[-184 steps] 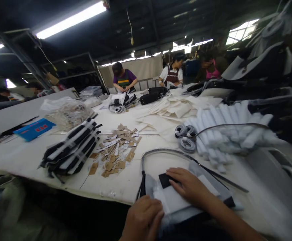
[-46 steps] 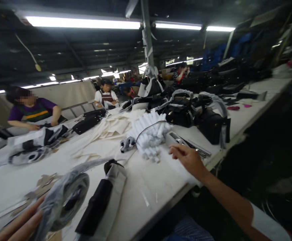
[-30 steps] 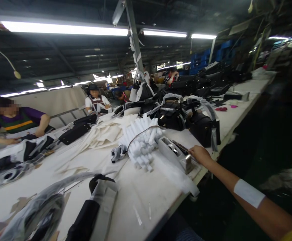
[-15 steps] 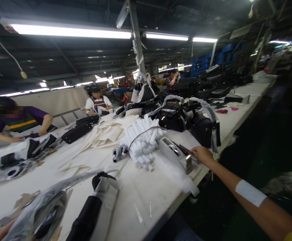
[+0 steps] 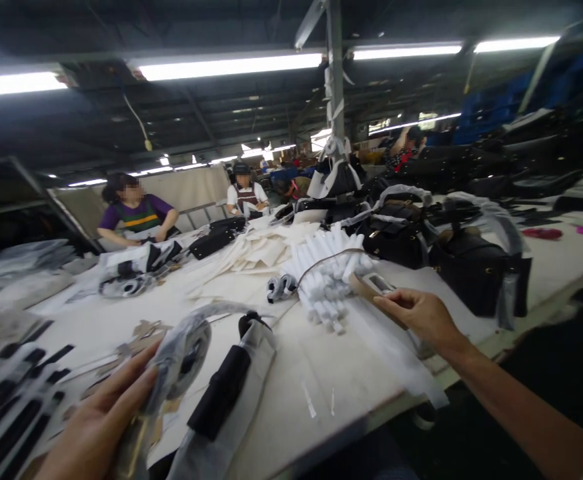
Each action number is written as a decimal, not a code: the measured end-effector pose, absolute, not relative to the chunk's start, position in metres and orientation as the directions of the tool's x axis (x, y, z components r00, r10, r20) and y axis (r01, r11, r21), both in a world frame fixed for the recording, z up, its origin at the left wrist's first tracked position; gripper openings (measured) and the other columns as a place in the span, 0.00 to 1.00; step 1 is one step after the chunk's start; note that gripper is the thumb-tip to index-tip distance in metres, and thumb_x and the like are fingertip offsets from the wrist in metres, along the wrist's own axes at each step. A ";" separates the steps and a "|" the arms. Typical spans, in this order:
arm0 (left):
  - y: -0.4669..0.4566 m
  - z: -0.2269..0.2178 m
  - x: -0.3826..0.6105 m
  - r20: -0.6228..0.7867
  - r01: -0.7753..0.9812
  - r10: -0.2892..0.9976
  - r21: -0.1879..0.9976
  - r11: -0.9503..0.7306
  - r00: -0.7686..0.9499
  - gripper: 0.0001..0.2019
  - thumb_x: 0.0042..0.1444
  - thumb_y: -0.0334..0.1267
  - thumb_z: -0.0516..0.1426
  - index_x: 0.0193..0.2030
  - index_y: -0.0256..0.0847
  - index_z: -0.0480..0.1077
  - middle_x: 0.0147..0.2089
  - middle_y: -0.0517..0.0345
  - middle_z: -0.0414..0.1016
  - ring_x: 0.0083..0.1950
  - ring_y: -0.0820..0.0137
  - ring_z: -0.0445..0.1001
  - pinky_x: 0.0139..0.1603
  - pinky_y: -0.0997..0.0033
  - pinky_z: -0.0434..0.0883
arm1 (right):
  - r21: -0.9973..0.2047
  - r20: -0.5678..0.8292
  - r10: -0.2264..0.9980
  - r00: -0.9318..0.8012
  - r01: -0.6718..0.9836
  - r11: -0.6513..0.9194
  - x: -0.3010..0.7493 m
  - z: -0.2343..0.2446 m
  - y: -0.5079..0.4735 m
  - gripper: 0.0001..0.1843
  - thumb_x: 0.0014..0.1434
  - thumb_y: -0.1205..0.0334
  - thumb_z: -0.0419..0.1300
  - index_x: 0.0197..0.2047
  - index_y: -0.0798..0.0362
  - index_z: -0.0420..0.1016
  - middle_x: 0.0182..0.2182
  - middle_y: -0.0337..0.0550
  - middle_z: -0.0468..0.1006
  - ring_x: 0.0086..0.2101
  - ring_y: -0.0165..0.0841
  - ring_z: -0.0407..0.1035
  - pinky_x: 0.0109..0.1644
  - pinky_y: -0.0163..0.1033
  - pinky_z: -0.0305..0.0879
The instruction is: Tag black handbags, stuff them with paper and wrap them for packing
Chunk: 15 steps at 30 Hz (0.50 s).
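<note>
In the head view, my left hand (image 5: 104, 407) is closed at the lower left around a coiled strap (image 5: 190, 357) wrapped in clear plastic. My right hand (image 5: 424, 320) pinches a thin flat brown strip (image 5: 364, 290) between thumb and fingers, above the table's right side. Behind that hand, a tape dispenser (image 5: 380, 283) is mostly hidden. Between my hands lies a black rolled piece (image 5: 221, 390) partly covered with clear plastic. A bundle of white foam tubes (image 5: 324, 273) with a dark band sits just left of the brown strip.
Black handbags (image 5: 479, 267) with wrapped handles stand at the right. Pale sheets (image 5: 259, 250) lie mid-table, and black strips (image 5: 11, 407) at the lower left. A metal post (image 5: 336, 73) rises behind. A person in a purple top (image 5: 139, 213) works across the table (image 5: 341, 367).
My left hand has come further into view with the wrapped strap. The right hand has lifted the brown strip from beside the tape dispenser. The view has swung left.
</note>
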<state>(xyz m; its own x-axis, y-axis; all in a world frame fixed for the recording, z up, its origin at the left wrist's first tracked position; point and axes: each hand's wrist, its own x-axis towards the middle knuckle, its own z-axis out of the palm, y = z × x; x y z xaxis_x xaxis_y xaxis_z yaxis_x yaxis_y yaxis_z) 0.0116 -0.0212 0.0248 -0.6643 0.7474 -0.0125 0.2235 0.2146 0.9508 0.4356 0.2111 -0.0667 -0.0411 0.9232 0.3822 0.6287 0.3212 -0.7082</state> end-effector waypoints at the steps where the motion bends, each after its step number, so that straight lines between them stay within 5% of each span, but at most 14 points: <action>1: -0.022 0.028 0.013 -0.065 0.174 0.740 0.955 0.241 -0.670 0.28 0.43 0.64 0.65 0.52 0.63 0.76 0.59 0.71 0.75 0.63 0.50 0.71 0.59 0.53 0.74 | -0.667 0.442 0.895 -0.062 0.645 0.374 0.425 -0.066 0.211 0.25 0.58 0.37 0.60 0.34 0.52 0.82 0.29 0.43 0.82 0.30 0.37 0.75 0.30 0.37 0.64; 4: -0.022 0.029 0.016 -0.143 0.062 0.725 0.967 0.248 -0.674 0.36 0.41 0.62 0.68 0.59 0.56 0.73 0.63 0.62 0.72 0.62 0.49 0.71 0.55 0.57 0.76 | -0.425 0.577 0.801 -0.158 0.780 0.459 0.402 -0.080 0.213 0.21 0.63 0.43 0.58 0.33 0.51 0.80 0.35 0.47 0.82 0.36 0.40 0.75 0.37 0.39 0.63; 7: -0.022 0.024 0.015 -0.107 0.074 0.751 0.976 0.203 -0.651 0.33 0.47 0.60 0.66 0.60 0.54 0.72 0.66 0.60 0.69 0.65 0.54 0.68 0.56 0.66 0.75 | -0.248 0.478 0.804 -0.354 0.823 0.511 0.385 -0.113 0.206 0.17 0.66 0.50 0.56 0.33 0.51 0.78 0.35 0.48 0.82 0.37 0.40 0.74 0.40 0.40 0.61; 15: -0.021 0.022 0.016 -0.101 0.023 0.769 0.989 0.148 -0.632 0.29 0.48 0.54 0.68 0.58 0.56 0.73 0.66 0.64 0.69 0.64 0.62 0.70 0.58 0.74 0.71 | -0.262 0.182 0.837 -0.516 0.795 0.547 0.366 -0.171 0.170 0.10 0.62 0.59 0.61 0.32 0.49 0.81 0.34 0.43 0.83 0.35 0.38 0.76 0.38 0.38 0.62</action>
